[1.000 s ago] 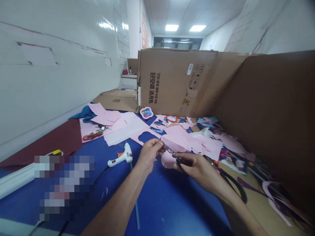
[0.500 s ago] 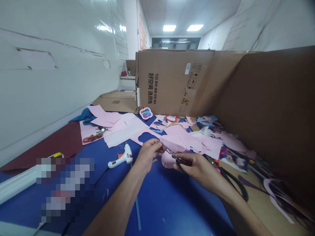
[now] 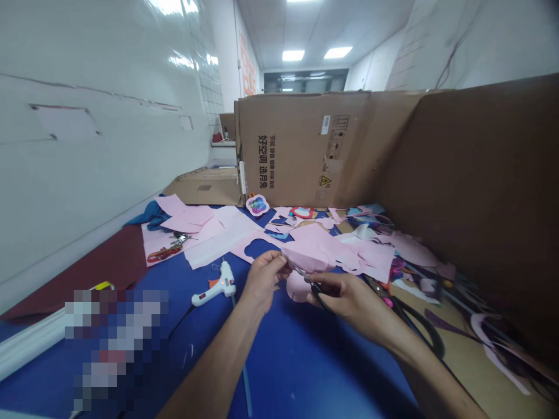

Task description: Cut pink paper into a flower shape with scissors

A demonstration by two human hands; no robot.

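Note:
My left hand [image 3: 267, 278] pinches the edge of a sheet of pink paper [image 3: 307, 259] between thumb and fingers. In my right hand [image 3: 339, 293] is a pair of small scissors [image 3: 318, 294] with dark handles, fingers closed round them. Their blades point up and left and lie at the paper near my left fingertips; how far they are apart is too small to tell. Below the held sheet, a rounded pink paper piece [image 3: 298, 287] shows between my hands, partly covered by the right one.
A white glue gun [image 3: 218, 286] lies left of my left hand. Pink sheets and offcuts [image 3: 209, 233] spread across the blue table [image 3: 288, 366]. Larger black-handled scissors [image 3: 421, 331] lie at right. Cardboard panels [image 3: 301, 157] stand behind and at right. A flower-shaped piece [image 3: 257, 205] leans there.
The view has tilted slightly upward, so the surroundings sit a little lower. Both hands keep nearly the same pose on the paper and scissors.

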